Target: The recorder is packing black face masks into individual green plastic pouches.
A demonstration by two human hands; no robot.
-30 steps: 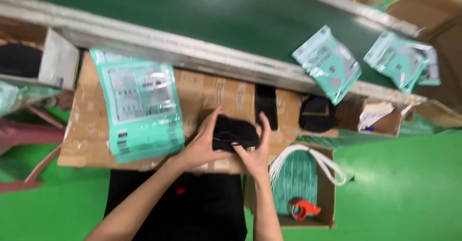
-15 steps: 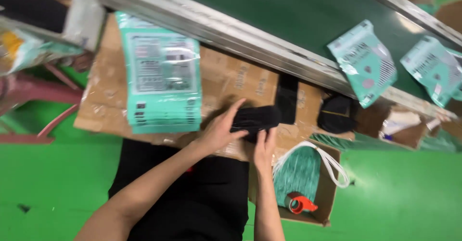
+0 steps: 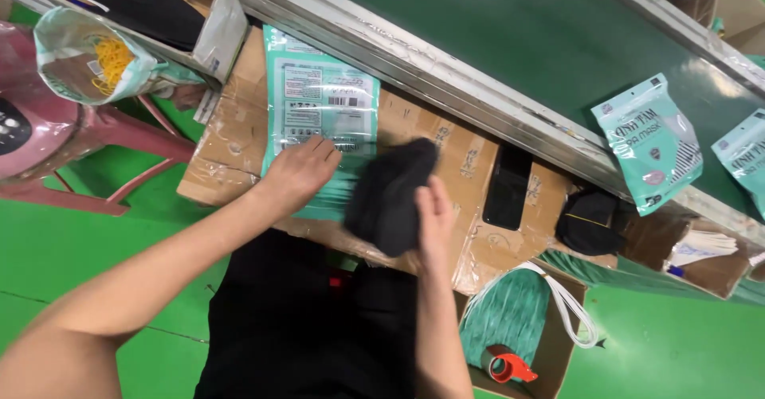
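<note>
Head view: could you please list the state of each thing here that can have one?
Left hand: flat on the teal pouches.
Right hand: gripping a black stack of masks, lifted off the cardboard.
Teal pouch on belt: lying flat.
Phone: screen dark.

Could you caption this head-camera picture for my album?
Right hand lifts black masks; left hand rests on teal pouches.
</note>
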